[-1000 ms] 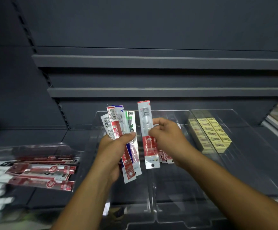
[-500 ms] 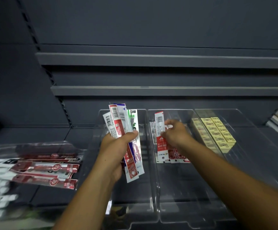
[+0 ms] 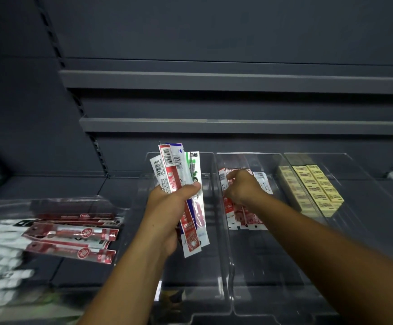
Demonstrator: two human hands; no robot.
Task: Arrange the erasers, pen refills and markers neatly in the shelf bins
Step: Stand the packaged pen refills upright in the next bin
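Holding refill fan (image 3: 174, 170) upright, axis 12-to-6, left hand (image 3: 167, 214) grip clamped round it | right hand (image 3: 244, 190) at 3 o'clock over binned refills (image 3: 245, 218), its grip: cannot tell

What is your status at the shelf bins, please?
Left hand grips a fan of refills. Right hand on binned refills in middle bin, grip unclear. Erasers stacked in right bin. Nothing blocking.
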